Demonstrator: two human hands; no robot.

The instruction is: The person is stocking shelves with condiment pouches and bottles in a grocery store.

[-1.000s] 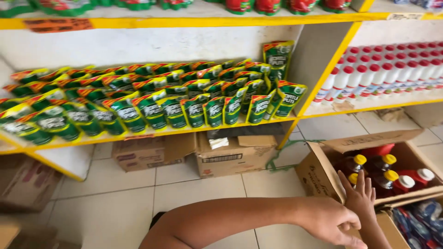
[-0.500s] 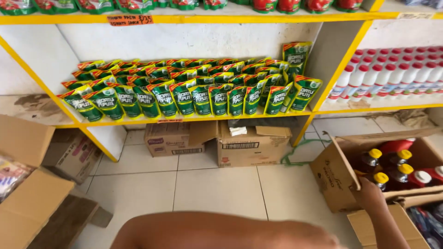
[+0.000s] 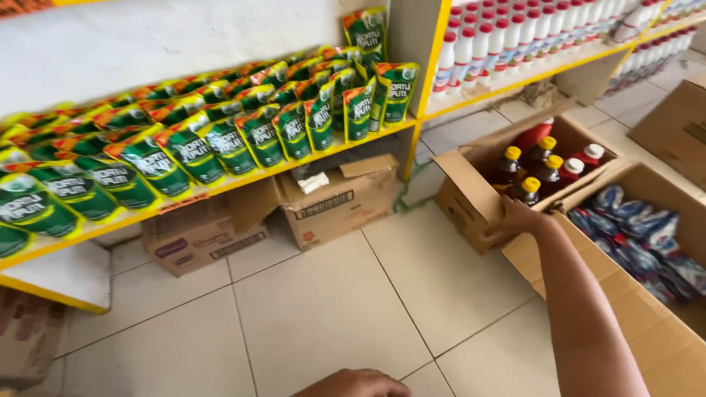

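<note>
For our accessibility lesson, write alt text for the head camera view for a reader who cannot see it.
The right hand grips the edge of an open cardboard box of yellow-capped and red bottles on a tiled floor, while the left hand hovers low. Behind, green pouches fill a yellow shelf.

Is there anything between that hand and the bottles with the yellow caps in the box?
Almost nothing. The right hand already rests on the near rim of the open cardboard box, right beside the nearest yellow-capped bottle. Only the box's low wall stands between them. The left hand is far off, low over the tiled floor.
</note>
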